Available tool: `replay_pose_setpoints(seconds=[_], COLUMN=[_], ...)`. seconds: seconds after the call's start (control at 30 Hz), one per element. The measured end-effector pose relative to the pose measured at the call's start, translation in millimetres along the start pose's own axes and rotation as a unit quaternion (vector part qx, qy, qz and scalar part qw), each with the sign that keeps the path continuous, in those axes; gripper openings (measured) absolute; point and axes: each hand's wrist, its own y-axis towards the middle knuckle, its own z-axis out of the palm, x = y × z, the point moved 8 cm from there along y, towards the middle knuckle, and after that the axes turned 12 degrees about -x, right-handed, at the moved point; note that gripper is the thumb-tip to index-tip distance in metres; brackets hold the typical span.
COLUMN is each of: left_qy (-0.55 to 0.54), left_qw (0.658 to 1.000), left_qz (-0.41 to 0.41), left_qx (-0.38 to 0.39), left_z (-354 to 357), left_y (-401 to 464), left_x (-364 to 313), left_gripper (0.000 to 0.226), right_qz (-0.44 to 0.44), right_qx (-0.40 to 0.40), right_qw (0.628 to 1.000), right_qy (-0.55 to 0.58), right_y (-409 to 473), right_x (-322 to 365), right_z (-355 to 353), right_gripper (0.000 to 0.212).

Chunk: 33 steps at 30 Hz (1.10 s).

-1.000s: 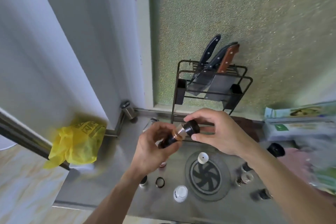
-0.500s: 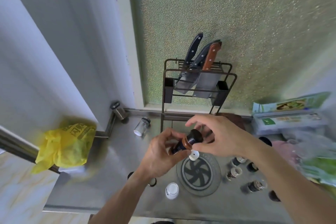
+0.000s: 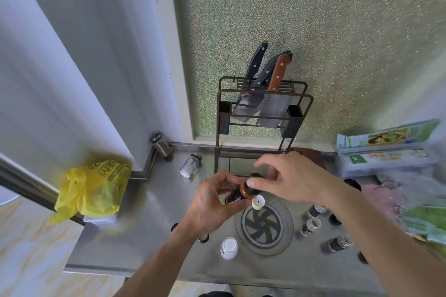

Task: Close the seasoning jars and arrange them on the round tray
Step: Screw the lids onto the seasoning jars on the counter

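Home kitchen, cramped corner by a frosted window.

Standing against the pebbled glass pane (image 3: pixel 313 31): a dark wire knife rack (image 3: pixel 263 113) holding cleavers and knives. Lying scattered over the stainless steel counter (image 3: pixel 149 219): small seasoning jars (image 3: pixel 311 224), loose caps, a round tray (image 3: pixel 264 226). Sitting at the far right: boxes of cling wrap or foil (image 3: pixel 386 152), blurred. Hanging off a metal rail on the left: a yellow plastic shopping bag (image 3: pixel 89 193). Showing below: pale marbled floor tiles (image 3: pixel 29 260).

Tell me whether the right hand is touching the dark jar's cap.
Touching. The head view shows the right hand with its fingertips curled round the black cap of the dark jar.
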Motion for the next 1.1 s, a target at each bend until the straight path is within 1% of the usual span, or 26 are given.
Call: replay_pose_setpoints(seconds=[0.03,0.07,0.1,0.17,0.2,0.23,0.27,0.3,0.33,0.37,0.43,0.47,0.5,0.57,0.6,0.7,0.8,0.87,0.93,0.97,1.03,1.07,1.1], left_qy=[-0.004,-0.005,-0.004,-0.003,-0.003,-0.004,-0.007,-0.009,-0.010,-0.009,-0.009,-0.013,-0.014,-0.013,-0.011,-0.004,0.020,0.037,0.072,0.101,0.160,0.176,0.179], left_qw=[1.000,1.000,1.000,1.000,1.000,1.000,1.000,0.999,0.999,0.999,0.999,0.999,0.999,0.999,0.999,0.999,0.997,0.995,0.992,0.990,0.983,0.979,0.977], left_qz=[-0.005,-0.009,-0.012,-0.015,-0.019,-0.023,-0.026,-0.029,-0.033,-0.033,-0.031,-0.033,-0.033,-0.028,-0.026,-0.022,-0.023,-0.037,-0.054,-0.056,-0.061,-0.071,-0.084], left_qx=[-0.001,0.000,0.001,0.001,0.001,-0.003,-0.006,-0.009,-0.010,-0.010,-0.010,-0.011,-0.013,-0.017,-0.020,-0.043,-0.072,-0.085,-0.086,-0.082,-0.071,-0.074,-0.081], left_z=[-0.6,-0.8,-1.0,-1.1,-1.4,-2.4,-3.5,-4.7,-5.5,-6.0,-6.3,-6.3,-6.6,-7.0,-7.1,-9.0,-10.6,-10.4,-7.3,-4.7,1.2,2.6,3.3], left_y=[-0.2,-0.6,-1.1,-1.6,-1.9,-1.7,-1.4,-1.1,-1.2,-1.4,-2.2,-2.8,-2.9,-3.4,-3.9,-5.3,-8.3,-7.5,-4.0,-2.4,-1.5,-3.1,-5.5], left_x=[0.3,0.8,1.3,1.4,1.8,2.7,3.3,4.4,5.8,7.0,9.3,10.6,11.9,12.9,14.4,23.7,40.4,57.9,77.5,86.0,104.4,113.5,123.3], left_gripper=[0.037,0.037,0.037,0.037,0.037,0.038,0.038,0.039,0.039,0.039,0.039,0.039,0.039,0.039,0.039,0.040,0.040,0.041,0.044,0.047,0.062,0.068,0.069], right_qz=[0.003,-0.001,-0.002,0.004,0.003,0.003,-0.002,-0.013,-0.018,-0.019,-0.020,-0.020,-0.018,-0.020,-0.018,0.005,0.009,0.008,0.027,0.043,0.079,0.097,0.111], right_qx=[0.020,0.025,0.017,-0.028,-0.038,-0.032,-0.011,0.011,0.016,0.009,-0.040,-0.044,-0.029,0.022,0.029,0.005,0.001,-0.015,-0.040,-0.054,-0.069,-0.071,-0.072], right_qw=[0.999,0.999,1.000,0.999,0.999,0.999,1.000,0.999,0.999,1.000,0.997,0.997,0.999,0.999,0.998,0.997,0.998,0.999,0.998,0.997,0.994,0.993,0.991], right_qy=[0.030,0.037,0.015,-0.033,-0.034,-0.021,0.003,0.028,0.023,-0.005,-0.068,-0.063,-0.032,0.043,0.059,0.074,0.062,0.046,0.043,0.039,0.013,0.002,-0.004], right_y=[-1.2,-2.8,-3.2,-2.7,-2.9,-3.1,-3.6,-4.6,-5.2,-4.5,-2.3,-2.2,-3.1,-4.7,-5.1,-3.0,0.3,3.9,9.9,14.7,26.9,34.1,41.7], right_x=[0.5,1.9,1.6,2.0,2.6,2.3,5.6,8.2,11.8,11.5,12.8,13.4,14.0,15.9,16.7,16.0,18.1,16.5,9.4,2.5,-14.0,-23.0,-31.1], right_z=[1.4,1.5,1.4,-4.4,-5.4,-4.5,-2.7,-0.4,-0.8,-0.1,-5.2,-4.2,-0.5,11.0,15.1,23.4,45.0,66.0,91.1,105.4,136.3,152.2,166.8], right_gripper=[0.038,0.034,0.034,0.066,0.071,0.062,0.047,0.039,0.033,0.027,0.052,0.053,0.047,0.046,0.044,0.034,0.035,0.035,0.035,0.036,0.038,0.038,0.037])
